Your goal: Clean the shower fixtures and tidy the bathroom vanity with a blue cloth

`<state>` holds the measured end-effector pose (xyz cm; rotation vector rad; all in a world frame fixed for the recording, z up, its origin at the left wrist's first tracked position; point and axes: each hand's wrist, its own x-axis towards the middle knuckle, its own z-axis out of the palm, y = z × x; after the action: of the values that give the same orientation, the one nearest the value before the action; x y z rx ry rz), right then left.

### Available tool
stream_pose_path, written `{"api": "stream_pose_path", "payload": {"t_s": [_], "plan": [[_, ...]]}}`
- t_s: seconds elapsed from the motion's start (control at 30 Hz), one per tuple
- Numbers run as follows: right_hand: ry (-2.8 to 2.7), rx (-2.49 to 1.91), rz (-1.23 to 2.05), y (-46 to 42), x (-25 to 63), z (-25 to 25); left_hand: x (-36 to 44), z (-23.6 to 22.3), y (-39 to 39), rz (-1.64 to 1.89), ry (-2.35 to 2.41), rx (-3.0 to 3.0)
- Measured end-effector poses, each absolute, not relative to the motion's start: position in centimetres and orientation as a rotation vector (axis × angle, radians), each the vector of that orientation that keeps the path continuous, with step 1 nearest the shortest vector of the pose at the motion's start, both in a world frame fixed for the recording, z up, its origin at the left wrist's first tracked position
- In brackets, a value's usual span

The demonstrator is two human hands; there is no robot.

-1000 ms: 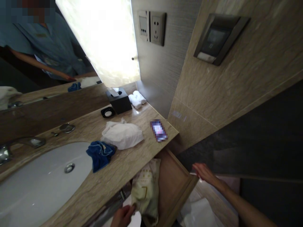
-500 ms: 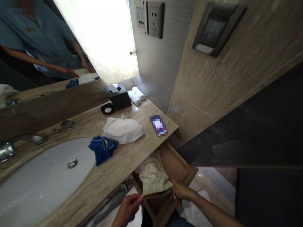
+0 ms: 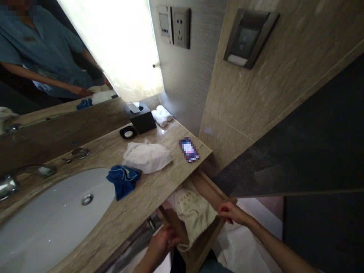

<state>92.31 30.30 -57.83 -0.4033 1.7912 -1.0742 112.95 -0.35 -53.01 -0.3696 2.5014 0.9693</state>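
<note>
A cream drawstring cloth bag (image 3: pixel 192 214) with gold print lies in an open wooden drawer (image 3: pixel 212 195) under the counter. My right hand (image 3: pixel 231 213) pinches the bag's right corner at the drawer's front edge. My left hand (image 3: pixel 163 242) grips the bag's lower left edge at the drawer front, fingers curled. Both forearms reach in from the bottom of the view.
On the stone counter (image 3: pixel 148 197) lie a blue cloth (image 3: pixel 123 182), a crumpled white towel (image 3: pixel 148 156) and a phone (image 3: pixel 189 149). A black tissue box (image 3: pixel 139 117), a soap dish (image 3: pixel 127 132), rolled white towels (image 3: pixel 161 115), the sink (image 3: pixel 54 216) and a tap (image 3: pixel 17 178) are further back.
My right hand came in from the drawer's outer corner and took hold of the bag. Both hands then spread the bag flatter into the drawer, left hand sliding under its lower edge.
</note>
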Motion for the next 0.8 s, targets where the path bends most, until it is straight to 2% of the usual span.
{"api": "stream_pose_path", "payload": {"t_s": [0.1, 0.17, 0.27, 0.4, 0.5, 0.57, 0.63, 0.8], "plan": [[1.888, -0.526, -1.074, 28.9, 92.8, -55.7, 106.2, -53.7, 4.2, 0.969, 2.703, -0.045], [1.961, -0.628, -1.084, 29.4, 91.7, -53.9, 102.0, -54.7, 6.8, 0.988, 2.640, 0.279], [2.216, -0.658, -1.120, 33.6, 88.1, -51.7, 98.4, -56.6, 7.9, 0.970, 2.605, 0.387], [2.598, -0.187, -1.289, 39.5, 85.9, -52.2, 97.0, -56.6, 6.5, 0.971, 2.744, 0.181], [2.405, 0.059, -1.646, 36.6, 89.0, -54.1, 97.1, -53.7, 6.2, 1.036, 2.800, 0.026], [2.163, -0.111, -1.736, 31.4, 92.1, -54.0, 98.2, -51.0, 6.1, 1.078, 2.802, -0.025], [2.083, -0.443, -1.606, 26.1, 94.8, -51.8, 100.3, -48.1, 5.4, 1.151, 2.787, -0.150], [1.918, -1.140, -1.318, 18.9, 96.6, -40.7, 109.8, -41.7, 1.4, 1.845, 2.448, -0.413]]}}
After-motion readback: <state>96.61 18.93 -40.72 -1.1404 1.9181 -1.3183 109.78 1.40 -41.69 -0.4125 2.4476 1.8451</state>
